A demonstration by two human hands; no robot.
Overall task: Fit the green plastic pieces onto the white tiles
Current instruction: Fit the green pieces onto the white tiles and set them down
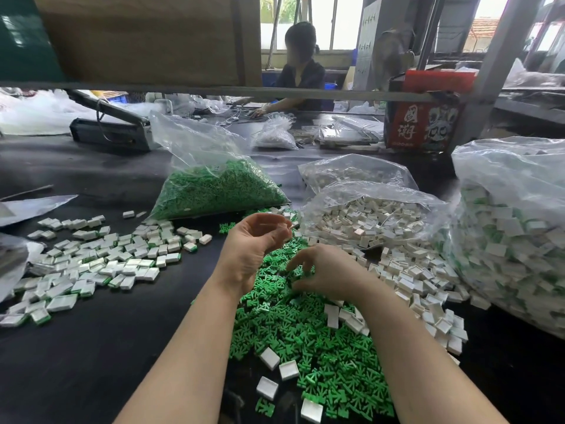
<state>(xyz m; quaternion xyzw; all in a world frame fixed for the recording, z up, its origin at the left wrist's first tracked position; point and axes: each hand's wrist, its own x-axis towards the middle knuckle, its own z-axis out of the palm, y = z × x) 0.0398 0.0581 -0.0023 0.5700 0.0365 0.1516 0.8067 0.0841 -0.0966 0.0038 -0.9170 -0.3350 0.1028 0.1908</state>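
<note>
1. The loose green plastic pieces (305, 338) lie heaped right under our hands, so we judge picking is quick.
2. Our right hand (327, 270) curls its fingers down into that heap; whether it grips a piece, we cannot tell.
3. Our left hand (256, 240) hovers above the heap, cupped and loose, seemingly empty.
4. White tiles (406, 276) spill right of the heap; finished tiles (101, 258) sit left.

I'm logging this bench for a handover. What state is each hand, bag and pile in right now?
left hand: raised, fingers curled, contents unclear
right hand: fingers down in the green pieces
green pieces: loose heap
bag of green pieces: open
bag of white tiles: open, spilling
fitted tiles: spread out at left
</note>
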